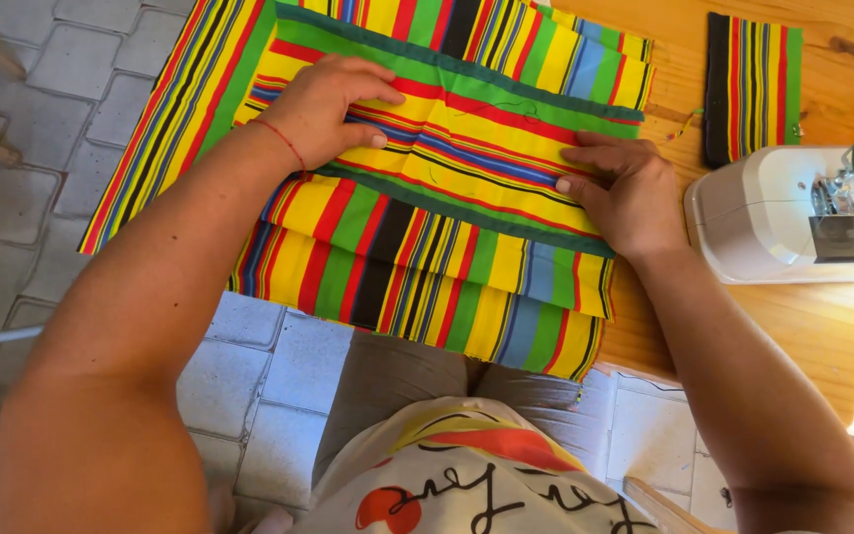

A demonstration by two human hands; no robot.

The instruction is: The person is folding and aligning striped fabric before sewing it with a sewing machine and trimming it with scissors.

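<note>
Both hands are flat and open, pressing down on a folded striped fabric (447, 168) that lies across the wooden worktop (803, 326) and hangs off its near edge. Left hand (323, 104) sits on the left end, right hand (620, 188) on the right. White sewing machine (783, 213) just beside the right hand, a smaller striped piece (751, 84) behind it.

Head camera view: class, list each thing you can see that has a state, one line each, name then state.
Striped fabric: folded in layers, hanging over the table edge.
Left hand: flat on the fabric, pressing.
Right hand: fingers flat on the fold.
Small striped piece: lying flat, untouched.
Sewing machine: nothing under its needle.
</note>
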